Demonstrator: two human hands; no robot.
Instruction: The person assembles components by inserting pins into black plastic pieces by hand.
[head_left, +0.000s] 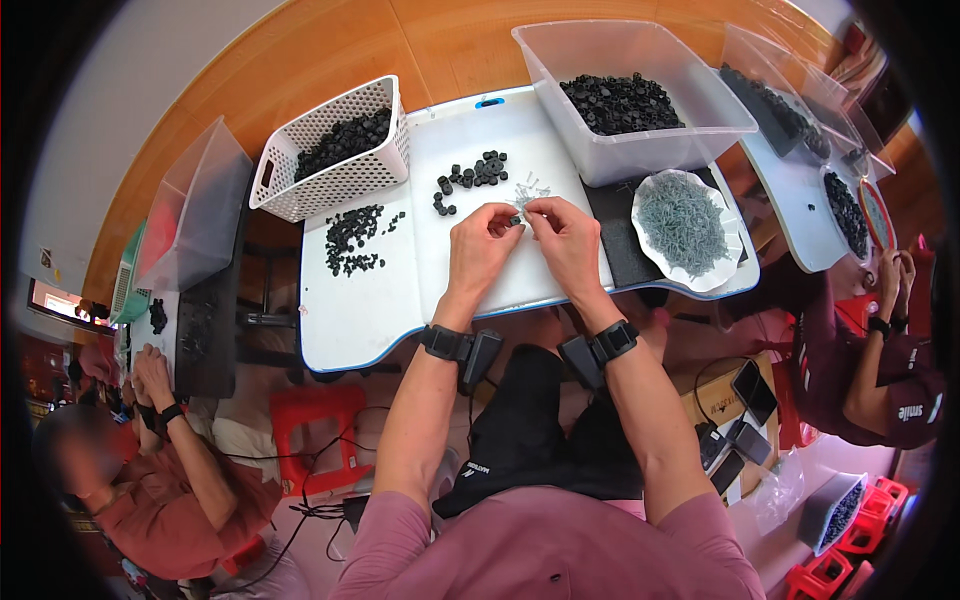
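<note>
The bare left hand pinches a small black plastic-looking piece between thumb and finger, above a white, blue-edged table. The bare right hand meets it, fingertips drawn together; from my remote post I cannot tell whether anything thin sits between them. I judge the piece light and stiff, sturdy enough for a firm pinch yet small and smooth enough to slip, so I would take it by its sides with the fingertip pads. The thin silver metal pins lying loose just beyond the hands look light, rigid and slick; I would lift each by its shaft. Past them and to the left sits a cluster of squat black cylinders. My widest room to move runs left of the left wrist, short of a scatter of tiny black bits. On the right I have less: a white scalloped plate of pins crowds that side, and a clear plastic bin's wall rises behind it. The table's near edge passes beneath the wrists.
</note>
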